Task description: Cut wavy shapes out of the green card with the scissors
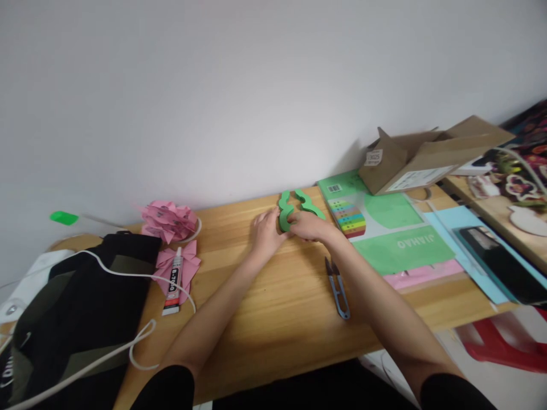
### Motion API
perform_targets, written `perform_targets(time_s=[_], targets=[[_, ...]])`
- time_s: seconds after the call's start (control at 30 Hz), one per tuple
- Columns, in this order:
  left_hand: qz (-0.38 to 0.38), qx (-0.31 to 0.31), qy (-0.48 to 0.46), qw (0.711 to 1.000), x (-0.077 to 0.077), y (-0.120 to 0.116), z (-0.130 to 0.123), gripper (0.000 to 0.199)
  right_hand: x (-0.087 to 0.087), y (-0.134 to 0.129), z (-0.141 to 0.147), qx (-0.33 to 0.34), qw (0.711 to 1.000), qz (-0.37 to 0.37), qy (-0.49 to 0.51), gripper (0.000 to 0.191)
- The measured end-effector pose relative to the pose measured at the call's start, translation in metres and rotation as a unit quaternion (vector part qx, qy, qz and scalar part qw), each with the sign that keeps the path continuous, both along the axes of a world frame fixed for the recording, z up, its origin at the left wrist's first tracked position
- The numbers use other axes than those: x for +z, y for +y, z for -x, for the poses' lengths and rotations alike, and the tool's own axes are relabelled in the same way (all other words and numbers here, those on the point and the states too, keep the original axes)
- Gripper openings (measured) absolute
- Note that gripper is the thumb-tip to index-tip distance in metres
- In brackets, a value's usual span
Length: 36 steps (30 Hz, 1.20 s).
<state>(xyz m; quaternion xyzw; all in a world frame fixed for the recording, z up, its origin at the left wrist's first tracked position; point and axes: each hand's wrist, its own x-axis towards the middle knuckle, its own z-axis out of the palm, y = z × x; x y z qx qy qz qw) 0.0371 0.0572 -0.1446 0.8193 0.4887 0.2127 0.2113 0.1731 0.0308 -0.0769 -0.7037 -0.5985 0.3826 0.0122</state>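
Two curvy green pieces lie near the back edge of the wooden table [256, 290]. The left green piece [285, 212] is between my two hands. My left hand [266, 229] is curled against its left side, with the fingertips hard to make out. From the right, my right hand [305, 226] pinches its lower end. Behind my right hand is the other green piece [311, 205], partly covered. Thread snips [338, 289] lie below my right hand, beside the forearm.
On the left are a pink paper flower [168, 221], a glue tube [173, 285], a white cable and a black cloth [102, 302]. To the right are a green paper pack [384, 222], an open cardboard box [427, 156] and a phone [499, 259].
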Motion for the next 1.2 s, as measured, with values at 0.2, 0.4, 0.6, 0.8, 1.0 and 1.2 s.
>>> perform_targets(time_s=[0.2, 0.4, 0.6, 0.8, 1.0, 1.2], targets=[[0.003, 0.003, 0.002, 1.000, 0.001, 0.001, 0.002, 0.075, 0.010, 0.006, -0.010, -0.023, 1.000, -0.008, -0.010, 0.022], [0.007, 0.001, 0.007, 1.000, 0.001, 0.001, -0.001, 0.078, 0.016, 0.010, -0.008, -0.004, 0.998, 0.057, -0.039, 0.026], [0.001, 0.006, 0.006, 1.000, -0.001, 0.000, -0.003, 0.071, 0.013, 0.007, -0.004, 0.037, 0.996, 0.067, -0.044, 0.024], [-0.003, 0.011, 0.009, 1.000, -0.002, -0.001, -0.005, 0.067, 0.006, 0.006, -0.005, 0.062, 0.996, 0.054, -0.045, 0.024], [-0.008, 0.017, 0.016, 1.000, -0.001, -0.003, -0.007, 0.065, 0.004, 0.003, -0.007, 0.063, 0.997, 0.037, -0.039, 0.024], [-0.016, 0.017, 0.020, 1.000, -0.004, -0.007, -0.007, 0.062, 0.002, 0.001, -0.009, 0.048, 0.998, 0.030, -0.020, 0.025]])
